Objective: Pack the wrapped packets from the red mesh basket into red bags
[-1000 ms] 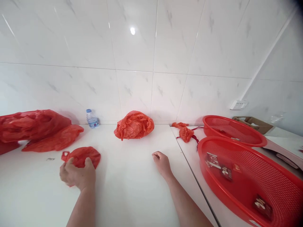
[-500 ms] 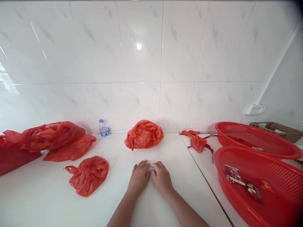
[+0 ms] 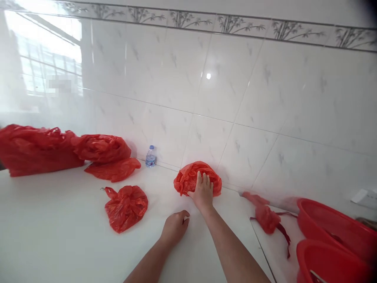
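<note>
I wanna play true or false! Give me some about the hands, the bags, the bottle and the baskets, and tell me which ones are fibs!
1. The right hand is at the crumpled red plastic bag right of the water bottle. True.
2. The water bottle lies on its side. False: the water bottle stands upright.
3. The knotted red plastic bag is left of the left hand. True.
4. The red baskets are at the far left. False: the red baskets are on the right.

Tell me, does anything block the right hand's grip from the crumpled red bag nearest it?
Nothing visible does: in this view the right hand's grip overlaps the front of the crumpled red bag, though firm contact is hard to tell. The left hand's grip sits lower and to the left, out of that path.
</note>
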Motion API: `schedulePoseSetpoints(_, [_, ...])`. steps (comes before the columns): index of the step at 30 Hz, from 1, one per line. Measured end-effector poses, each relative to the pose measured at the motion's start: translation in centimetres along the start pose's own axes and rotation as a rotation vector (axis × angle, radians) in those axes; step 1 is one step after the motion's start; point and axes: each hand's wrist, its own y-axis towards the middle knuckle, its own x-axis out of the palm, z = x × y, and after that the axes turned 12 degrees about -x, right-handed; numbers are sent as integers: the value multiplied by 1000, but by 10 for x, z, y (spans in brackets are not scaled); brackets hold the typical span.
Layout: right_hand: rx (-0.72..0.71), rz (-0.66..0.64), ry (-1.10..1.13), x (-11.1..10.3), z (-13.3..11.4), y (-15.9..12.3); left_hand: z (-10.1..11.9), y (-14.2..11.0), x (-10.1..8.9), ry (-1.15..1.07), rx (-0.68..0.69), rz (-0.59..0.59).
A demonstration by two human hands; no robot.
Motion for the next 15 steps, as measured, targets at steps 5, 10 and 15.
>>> schedulePoseSetpoints(5, [-11, -67, -107, -18, 4, 10, 2, -2, -3, -31, -26, 0])
schedulePoseSetpoints(10, [-135, 177, -105, -61, -1, -14, 3, -3, -5, -90, -44, 10])
schedulePoseSetpoints(15, [-125, 361, 99, -61, 8, -91, 5, -6, -10, -195, -26, -25])
